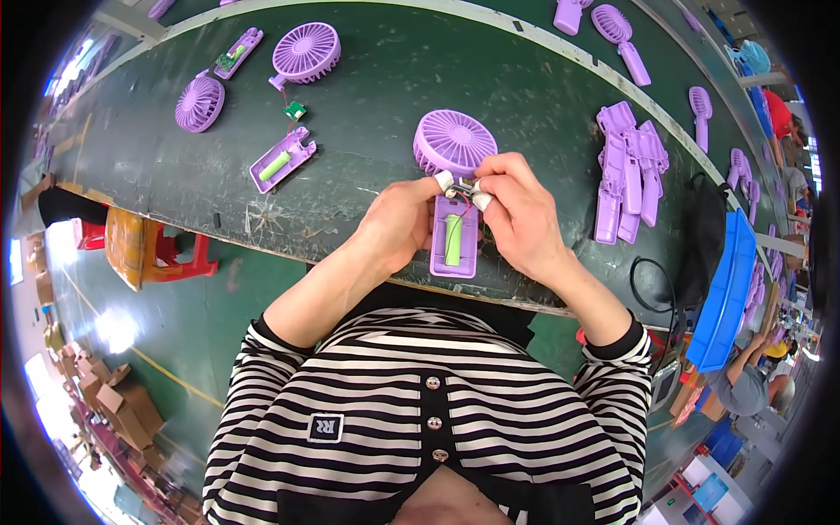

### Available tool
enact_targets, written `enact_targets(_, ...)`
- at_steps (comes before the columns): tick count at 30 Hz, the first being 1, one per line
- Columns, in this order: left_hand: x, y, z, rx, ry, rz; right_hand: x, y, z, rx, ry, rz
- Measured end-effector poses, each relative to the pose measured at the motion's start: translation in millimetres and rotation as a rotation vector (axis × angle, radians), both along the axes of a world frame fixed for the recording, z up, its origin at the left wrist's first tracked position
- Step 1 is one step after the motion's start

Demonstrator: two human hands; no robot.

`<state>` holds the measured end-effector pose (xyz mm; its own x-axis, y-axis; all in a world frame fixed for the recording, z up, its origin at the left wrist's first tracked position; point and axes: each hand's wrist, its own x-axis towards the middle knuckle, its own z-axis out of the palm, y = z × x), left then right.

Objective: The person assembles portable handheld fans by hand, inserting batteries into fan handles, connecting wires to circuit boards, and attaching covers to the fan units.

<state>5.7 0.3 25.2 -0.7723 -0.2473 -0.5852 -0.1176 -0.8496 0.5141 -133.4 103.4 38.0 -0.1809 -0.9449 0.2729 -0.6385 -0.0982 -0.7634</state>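
A purple handheld fan lies in front of me with its round head [457, 140] pointing away and its opened handle shell [442, 262] toward me. Inside the handle sits a green battery cell [452, 241] with thin wires running up from it. My left hand [398, 219] pinches the small circuit board [458, 189] from the left, where head and handle meet. From the other side my right hand [525, 214] closes finger and thumb on the same board. White coverings wrap some fingertips. The fingers hide part of the board and wires.
To the left lie opened purple fans [306, 52] and a handle shell [283, 161] with a green cell. A pile of purple handle covers [628, 171] rests at right, near a black cable and a blue tray [724, 293]. More fans [621, 39] lie beyond the pale strip.
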Motion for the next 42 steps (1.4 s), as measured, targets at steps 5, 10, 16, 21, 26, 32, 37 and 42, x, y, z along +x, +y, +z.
enact_targets(5, 1, 1, 1, 0.058, 0.029, 0.020, -3, -2, -1, -0.019, 0.047, 0.064)
enact_targets(10, 3, -1, 3, 0.081, 0.061, -0.008, -2, -3, -2, 0.002, 0.048, 0.076)
enact_targets(16, 5, -1, 3, 0.084, 0.077, 0.026, 0, -5, -3, -0.037, 0.068, 0.092)
enact_targets(21, 2, -1, 4, 0.075, 0.038, 0.046, 0, -5, -3, -0.052, 0.122, 0.106)
enact_targets(26, 6, -2, -1, 0.083, 0.024, 0.038, 2, -5, -5, -0.049, 0.147, 0.123)
enact_targets(32, 7, 1, -9, 0.044, -0.053, 0.077, 6, -2, -5, -0.024, 0.268, 0.160)
enact_targets(37, 8, 4, -9, 0.027, -0.058, 0.069, 6, -2, -6, -0.041, 0.336, 0.192)
enact_targets(42, 10, 2, -6, -0.020, -0.085, 0.017, 7, -2, -5, 0.014, 0.408, 0.245)
